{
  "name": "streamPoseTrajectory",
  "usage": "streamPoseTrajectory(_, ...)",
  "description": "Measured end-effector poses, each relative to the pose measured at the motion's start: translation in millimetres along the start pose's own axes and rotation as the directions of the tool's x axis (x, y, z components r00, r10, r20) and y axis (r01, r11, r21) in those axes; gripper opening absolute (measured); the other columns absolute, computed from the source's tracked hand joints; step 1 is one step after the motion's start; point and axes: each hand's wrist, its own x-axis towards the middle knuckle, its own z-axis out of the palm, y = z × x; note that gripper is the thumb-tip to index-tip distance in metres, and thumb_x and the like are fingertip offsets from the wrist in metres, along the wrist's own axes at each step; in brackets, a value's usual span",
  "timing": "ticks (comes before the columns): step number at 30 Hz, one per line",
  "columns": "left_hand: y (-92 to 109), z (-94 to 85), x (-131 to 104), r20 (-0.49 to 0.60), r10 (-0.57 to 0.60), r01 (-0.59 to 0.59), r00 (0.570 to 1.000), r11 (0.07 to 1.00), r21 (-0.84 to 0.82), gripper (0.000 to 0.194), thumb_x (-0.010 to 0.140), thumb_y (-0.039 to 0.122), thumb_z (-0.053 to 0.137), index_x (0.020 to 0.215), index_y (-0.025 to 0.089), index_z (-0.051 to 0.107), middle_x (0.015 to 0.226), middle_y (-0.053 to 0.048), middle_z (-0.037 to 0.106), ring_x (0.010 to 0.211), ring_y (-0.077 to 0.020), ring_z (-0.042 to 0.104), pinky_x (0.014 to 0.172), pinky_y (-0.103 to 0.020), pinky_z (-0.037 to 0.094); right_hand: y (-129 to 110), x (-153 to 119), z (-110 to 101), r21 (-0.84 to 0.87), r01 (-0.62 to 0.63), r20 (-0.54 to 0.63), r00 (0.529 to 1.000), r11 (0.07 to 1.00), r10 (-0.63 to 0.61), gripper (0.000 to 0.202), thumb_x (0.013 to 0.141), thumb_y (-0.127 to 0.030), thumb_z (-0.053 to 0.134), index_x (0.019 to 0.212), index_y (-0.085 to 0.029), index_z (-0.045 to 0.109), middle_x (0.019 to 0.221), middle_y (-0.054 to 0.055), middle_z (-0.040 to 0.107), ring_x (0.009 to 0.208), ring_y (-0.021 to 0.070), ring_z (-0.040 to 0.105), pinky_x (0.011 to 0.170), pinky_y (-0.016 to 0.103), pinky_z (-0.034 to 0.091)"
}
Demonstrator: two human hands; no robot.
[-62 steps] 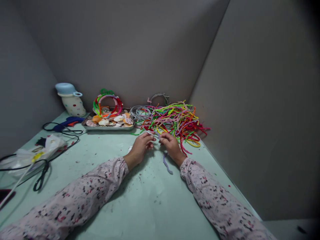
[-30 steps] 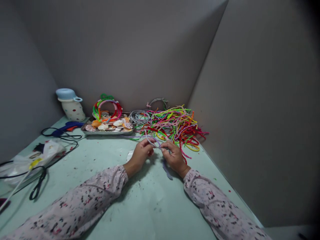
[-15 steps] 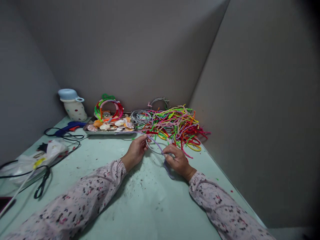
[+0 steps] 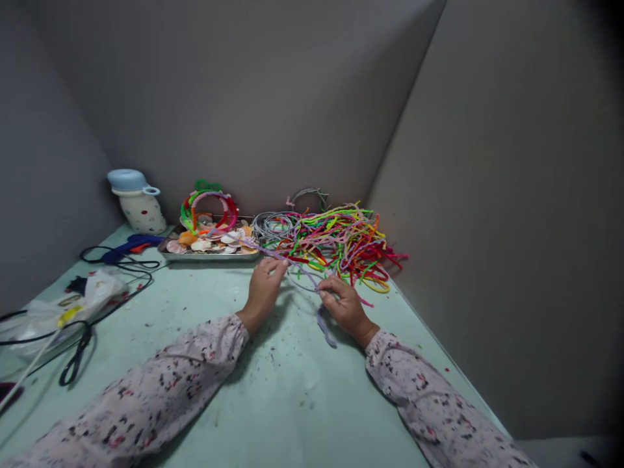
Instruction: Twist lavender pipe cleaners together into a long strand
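Observation:
A purple pipe cleaner (image 4: 325,328) runs between my two hands, its short end hanging below the right one and its long end reaching left toward the shell tray. My right hand (image 4: 347,309) pinches it against a thin grey wire ring (image 4: 303,288). Thumb and fingers of my left hand (image 4: 264,292) are closed at the left side of the ring, where the purple strand passes; the fingertips are partly hidden. Just beyond the hands lies a tangled pile of colourful pipe cleaners (image 4: 336,234).
A metal tray (image 4: 209,257) of seashells (image 4: 201,245) stands behind, with pipe-cleaner-wrapped hoops (image 4: 236,211) on it. Grey wire rings (image 4: 266,225) lie beside it. To the left are a bottle (image 4: 146,213), a blue-handled tool (image 4: 117,253), a black cable (image 4: 84,344) and a plastic bag (image 4: 100,292).
My left hand has turned, its fingers now pointing more forward. The long end of the purple pipe cleaner has lifted over the shell tray, and the ring looks flatter. The view has shifted slightly.

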Motion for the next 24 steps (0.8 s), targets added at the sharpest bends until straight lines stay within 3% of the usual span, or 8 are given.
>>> streamPoseTrajectory(6,16.4,5.7,-19.8,0.153,0.21,-0.239,0.966,0.948,0.209,0.012,0.077,0.031,0.063,0.08,0.025,0.074,0.097,-0.005,0.068,0.099,-0.0233,0.054,0.098,-0.038,0.032,-3.1,0.9,-0.9,-0.014,-0.001,0.003,1.0,1.0,0.001,0.01,0.084,-0.019,0.052,0.083,-0.022,0.061,0.079,0.002,0.059,0.079,0.0186,0.056,0.076,0.032,0.043)
streamPoseTrajectory(12,15.7,11.3,-31.1,0.361,0.275,-0.394,0.891,0.864,0.314,0.012,0.079,0.029,0.06,0.078,0.024,0.071,0.083,-0.005,0.068,0.09,-0.0225,0.055,0.101,-0.041,0.026,-5.2,1.1,0.6,-0.028,0.011,0.012,1.0,1.0,-0.011,0.01,0.084,-0.018,0.052,0.084,-0.022,0.062,0.08,0.002,0.059,0.08,0.0185,0.055,0.076,0.032,0.043)
streamPoseTrajectory(18,10.2,13.8,-31.8,0.401,0.193,-0.35,0.896,0.861,0.368,0.011,0.076,0.027,0.061,0.078,0.025,0.071,0.08,-0.004,0.068,0.087,-0.0223,0.056,0.103,-0.043,0.023,-1.5,-0.6,3.9,0.018,-0.047,0.006,0.999,0.999,0.047,0.008,0.081,-0.018,0.054,0.086,-0.021,0.06,0.083,0.001,0.06,0.079,0.018,0.056,0.074,0.03,0.043)
streamPoseTrajectory(24,5.5,16.4,-32.0,0.378,0.157,-0.275,0.913,0.919,0.283,0.012,0.076,0.026,0.061,0.077,0.025,0.073,0.078,-0.004,0.068,0.082,-0.0223,0.057,0.095,-0.04,0.031,-5.3,-0.7,4.7,0.045,-0.075,-0.02,0.997,0.996,0.076,0.005,0.081,-0.02,0.057,0.085,-0.021,0.058,0.08,0.001,0.06,0.074,0.0165,0.055,0.068,0.028,0.043)
